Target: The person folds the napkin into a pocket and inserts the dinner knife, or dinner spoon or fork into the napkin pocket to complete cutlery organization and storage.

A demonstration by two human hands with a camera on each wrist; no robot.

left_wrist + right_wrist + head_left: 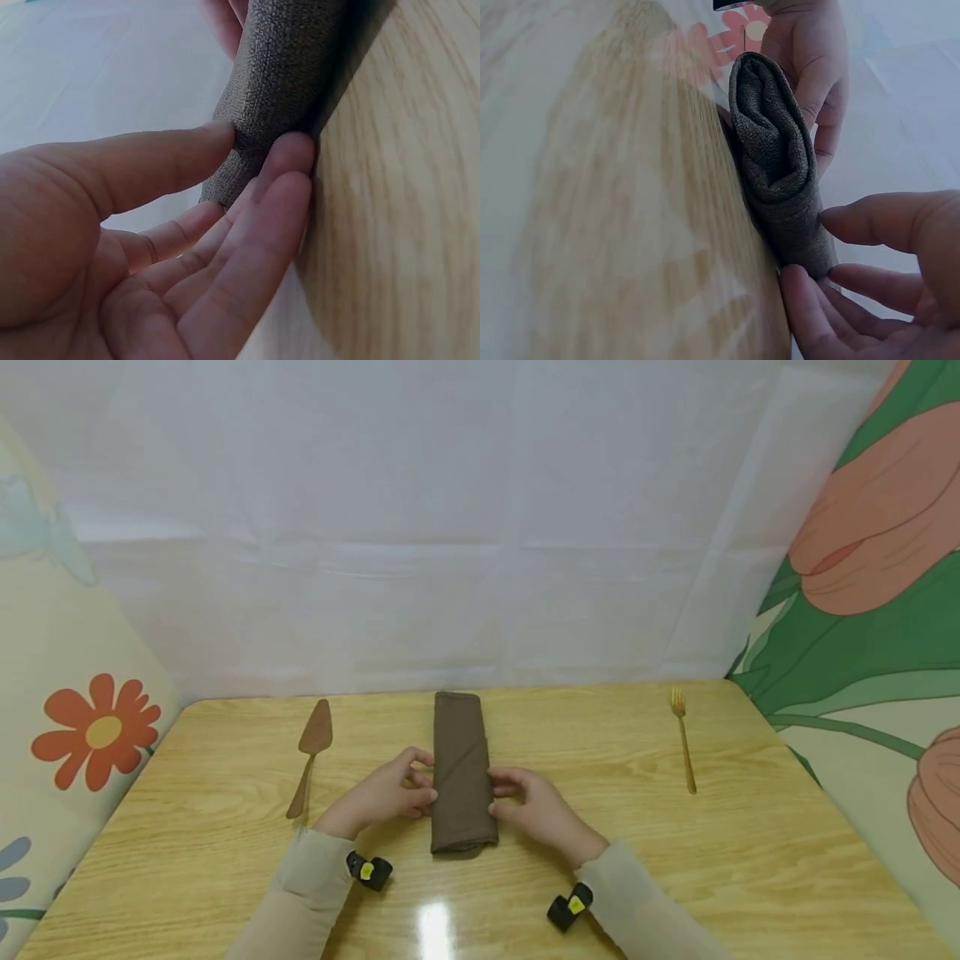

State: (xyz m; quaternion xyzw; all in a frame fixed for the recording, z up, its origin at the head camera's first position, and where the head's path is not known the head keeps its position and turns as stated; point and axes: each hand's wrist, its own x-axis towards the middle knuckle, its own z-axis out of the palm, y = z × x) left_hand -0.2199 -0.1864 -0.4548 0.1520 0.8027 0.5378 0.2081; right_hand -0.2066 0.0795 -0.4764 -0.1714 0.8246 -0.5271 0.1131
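A brown cloth napkin (460, 777), rolled into a long flat bundle, lies lengthwise on the table between the hands. My left hand (390, 789) touches its left edge with thumb and fingertips. From the other side my right hand (536, 810) rests its thumb and fingertips against the right edge. In the left wrist view the fingers (255, 247) lie low along the cloth, near the tabletop, with the thumb above. The right wrist view shows the near end of the rolled napkin (772, 142), its layers coiled inside; both hands stay at its sides.
A cake server (316, 731) lies on the wooden table (187, 860) to the left. Toward the right lies a gold-coloured fork (683, 739), tines away from me. A white sheet (420, 527) hangs behind the table's far edge, with flower-patterned walls at both sides.
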